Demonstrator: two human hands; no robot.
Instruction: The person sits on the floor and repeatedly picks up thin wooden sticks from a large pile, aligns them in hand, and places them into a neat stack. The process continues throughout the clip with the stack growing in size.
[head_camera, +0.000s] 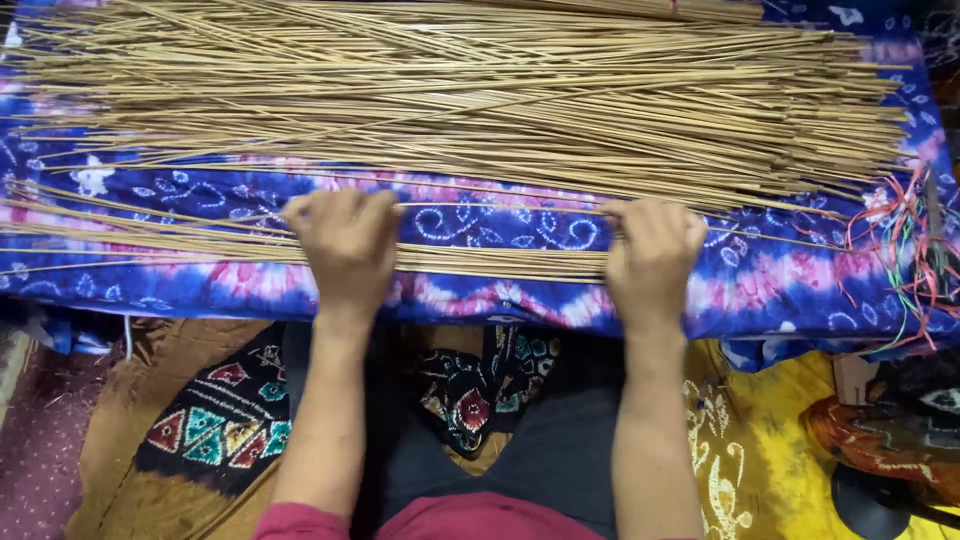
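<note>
1. The left hand (342, 243), at centre left of the frame, is clenched knuckles-up over a thin bundle of tan sticks (480, 262).
2. The right hand (652, 256), at centre right, is clenched the same way on that bundle's right end.
3. The bundle lies crosswise along the near edge of a blue and pink tie-dye cloth (760, 285), running off toward the left edge of the frame.
4. A large heap of loose sticks (500, 90) fills the upper frame, apart from the bundle.
5. Coloured strings (905, 235) lie at the right edge of the frame.
</note>
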